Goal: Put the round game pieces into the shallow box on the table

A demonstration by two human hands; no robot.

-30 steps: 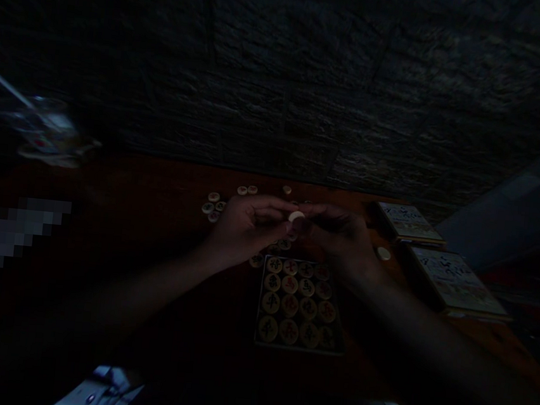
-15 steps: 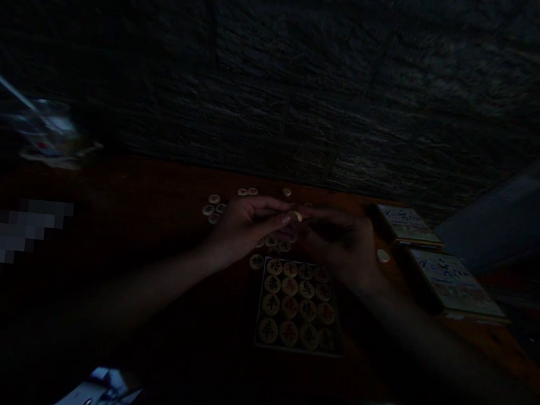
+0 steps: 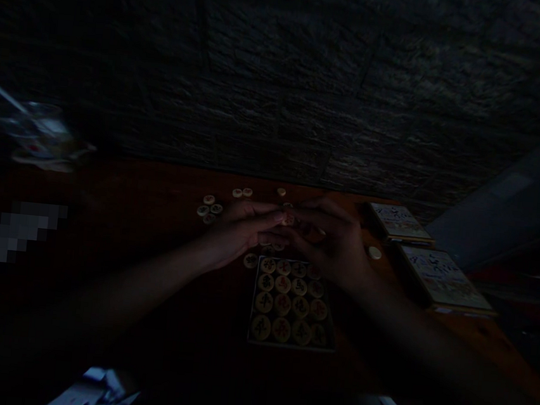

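My left hand (image 3: pixel 243 228) holds a round chess piece (image 3: pixel 288 219) between thumb and fingers, its marked face toward me. Touching or nearly touching that piece are the fingertips of my right hand (image 3: pixel 331 237); whether they grip it is too dark to tell. Below both hands lies an open square box (image 3: pixel 252 303) with rows of round pieces bearing black and red characters. Loose pieces sit left of my left hand, such as one piece (image 3: pixel 209 200), and others are partly hidden under my hands. One more piece (image 3: pixel 250 260) rests by the box's upper left corner.
Two flat illustrated boxes, one farther (image 3: pixel 399 222) and one nearer (image 3: pixel 444 276), lie at the right, with a pale piece (image 3: pixel 374 253) beside them. A clear cup (image 3: pixel 47 133) with a straw stands at the left. Behind the table rises a dark stone wall (image 3: pixel 280 101).
The held piece has turned from its edge to its marked face. My right hand's fingers have bent and shifted around it. The whole view has moved slightly.
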